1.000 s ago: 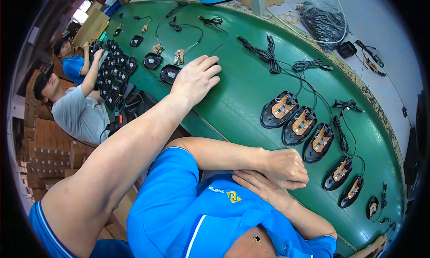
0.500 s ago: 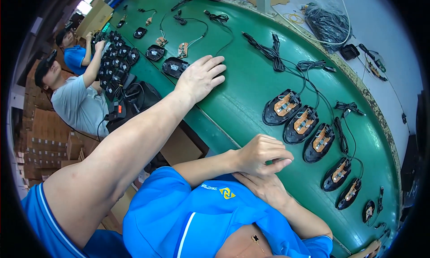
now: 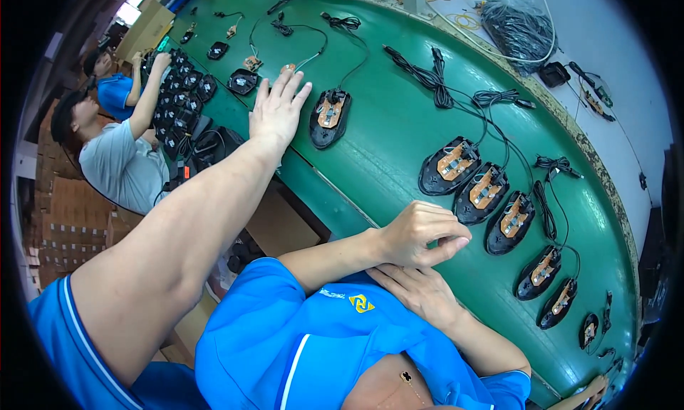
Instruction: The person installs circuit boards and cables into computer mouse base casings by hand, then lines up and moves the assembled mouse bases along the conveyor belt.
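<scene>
My arms are folded in front of my blue shirt. Loosely curled, my left hand [image 3: 422, 236] hangs near the table edge, thumb toward the index finger, with nothing visible in it. My right hand [image 3: 420, 294] lies flat against my front with fingers stretched out, partly under the left wrist. Beyond my left hand an opened black computer mouse [image 3: 479, 196] with an orange circuit board sits among several alike. At left, a co-worker's large bare arm reaches over the table; its hand [image 3: 276, 114] is spread beside another opened mouse [image 3: 329, 118] with a cable.
The green table [image 3: 385, 175] curves across the view. Bundled black cables [image 3: 438, 82] lie toward its far rim. Two people [image 3: 117, 153] work at left beside a pile of black mouse shells [image 3: 182, 100]. A bag of dark cables [image 3: 516, 29] lies beyond the table.
The co-worker's hand has shifted left, off the opened mouse, which now shows fully, and over the neighbouring shell. My own hands have stayed almost still.
</scene>
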The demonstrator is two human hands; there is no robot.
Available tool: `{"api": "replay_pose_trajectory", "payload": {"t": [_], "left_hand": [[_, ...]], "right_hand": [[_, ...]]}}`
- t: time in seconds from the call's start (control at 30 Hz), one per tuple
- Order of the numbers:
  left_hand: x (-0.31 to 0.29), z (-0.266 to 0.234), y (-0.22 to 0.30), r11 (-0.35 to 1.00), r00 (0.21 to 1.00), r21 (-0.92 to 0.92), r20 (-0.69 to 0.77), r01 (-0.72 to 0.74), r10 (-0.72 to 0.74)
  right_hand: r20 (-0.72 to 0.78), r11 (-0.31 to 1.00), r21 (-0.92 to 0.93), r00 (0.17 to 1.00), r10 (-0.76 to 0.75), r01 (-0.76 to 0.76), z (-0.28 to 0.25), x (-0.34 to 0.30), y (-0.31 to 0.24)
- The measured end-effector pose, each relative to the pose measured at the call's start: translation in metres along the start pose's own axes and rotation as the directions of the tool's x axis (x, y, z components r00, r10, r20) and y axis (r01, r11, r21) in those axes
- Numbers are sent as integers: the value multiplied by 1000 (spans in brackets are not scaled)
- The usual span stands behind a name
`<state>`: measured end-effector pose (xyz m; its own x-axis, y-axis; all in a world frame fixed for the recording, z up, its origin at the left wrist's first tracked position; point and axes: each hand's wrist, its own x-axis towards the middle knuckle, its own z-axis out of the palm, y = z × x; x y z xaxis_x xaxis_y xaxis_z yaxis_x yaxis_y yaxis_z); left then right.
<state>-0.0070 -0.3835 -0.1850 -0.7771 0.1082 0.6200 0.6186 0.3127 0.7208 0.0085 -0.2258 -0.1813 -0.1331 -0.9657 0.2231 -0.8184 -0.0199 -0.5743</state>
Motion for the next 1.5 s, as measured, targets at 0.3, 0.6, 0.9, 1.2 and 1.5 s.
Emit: {"api": "replay_pose_trajectory", "payload": {"t": [0.3, 0.6, 0.9, 1.2, 1.5], "left_hand": [[2, -2, -3, 1000, 999, 5, 9, -30, 30], [48, -12, -10, 959, 960, 130, 157, -252, 231], [46, -13, -42, 963, 978, 169, 62, -208, 201], [44, -15, -41, 973, 982, 136, 2, -188, 189], [43, -17, -45, 977, 985, 133, -17, -167, 171]], "right_hand": [[58, 1000, -4, 998, -4, 5, 2, 2, 4], [148, 999, -38, 989, -18, 24, -10, 13, 2], [198, 999, 10, 980, -37, 36, -17, 20, 2], [173, 999, -4, 984, -38, 39, -14, 25, 4], [155, 999, -34, 987, -27, 33, -13, 30, 3]]}}
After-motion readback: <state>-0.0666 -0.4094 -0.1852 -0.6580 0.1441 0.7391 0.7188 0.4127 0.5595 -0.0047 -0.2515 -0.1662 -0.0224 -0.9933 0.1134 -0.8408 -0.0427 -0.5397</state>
